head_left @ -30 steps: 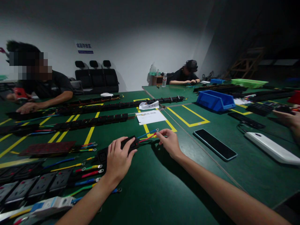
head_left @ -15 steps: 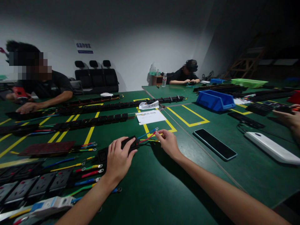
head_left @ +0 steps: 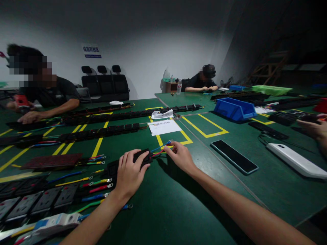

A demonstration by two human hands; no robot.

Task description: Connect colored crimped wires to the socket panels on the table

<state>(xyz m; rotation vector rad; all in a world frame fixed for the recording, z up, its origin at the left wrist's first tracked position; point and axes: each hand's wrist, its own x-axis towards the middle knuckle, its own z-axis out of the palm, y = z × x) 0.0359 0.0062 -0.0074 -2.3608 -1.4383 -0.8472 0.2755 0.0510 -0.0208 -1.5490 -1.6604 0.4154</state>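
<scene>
My left hand (head_left: 130, 175) is closed over a black socket strip (head_left: 144, 156), pressing it on the green table (head_left: 163, 211). A blue wire (head_left: 157, 147) and a red wire (head_left: 157, 154) come out of the strip's right end, and ring lugs show at the wire tips. With thumb and forefinger pinched, my right hand (head_left: 181, 156) grips the red wire near its tip; the lug behind the fingers is partly hidden. Left of my left hand lie more socket strips (head_left: 65, 195) with coloured wires ending in ring lugs.
A phone (head_left: 234, 157), a white power bank (head_left: 296, 160) and a blue bin (head_left: 235, 109) sit to the right. Beyond my hands is a white paper sign (head_left: 165, 127). Long black strips (head_left: 102, 132) lie across the table. Co-workers sit at the left, the back and the right edge.
My right hand has shifted slightly left along the wires, toward the strip. My left hand and the strip stay nearly where they were.
</scene>
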